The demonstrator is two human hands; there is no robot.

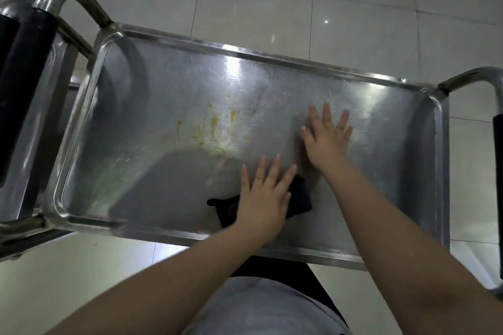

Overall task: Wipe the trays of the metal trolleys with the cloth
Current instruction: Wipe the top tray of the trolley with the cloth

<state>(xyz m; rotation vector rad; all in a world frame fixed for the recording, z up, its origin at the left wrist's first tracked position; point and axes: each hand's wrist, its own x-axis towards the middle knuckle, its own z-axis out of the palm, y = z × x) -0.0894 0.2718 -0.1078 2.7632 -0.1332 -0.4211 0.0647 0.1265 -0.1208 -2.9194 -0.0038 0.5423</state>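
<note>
Tray point(245, 49) of a metal trolley, seen from above by a head-worn camera, with a person's two bare arms reaching in. The landmark is a yellow smear point(214, 125), streaky and dried-looking, a little left of the tray's middle.

The left hand point(265, 194) lies nearer the viewer than the smear and to its right, close to it but not on it. Its fingers are straight and spread, and the palm presses a dark cloth point(301, 196) flat onto the metal. No finger curls round the cloth, which pokes out on both sides of the palm. The right hand point(326, 139) rests further right of the smear and about level with it. It is also flat with fingers splayed, on bare metal, holding nothing.

Left of the smear, past the tray's rim, stands a second trolley point(35, 106) with a black handle grip point(24, 62). Pale floor tiles point(272, 8) show beyond the smear, past the far rim.

The step in hand looks to be carrying the cloth up and left onto the smear. To do it well, the palm probably needs firm, even weight so the cloth travels with the hand and does not slip out from under the flat fingers. Bunching it slightly would likely help. Short overlapping strokes across the streaks, then a pass along the rim into the rounded corners, should lift the residue rather than spread it. The right hand seems well placed to steady the trolley, which may shift under pressure.
</note>
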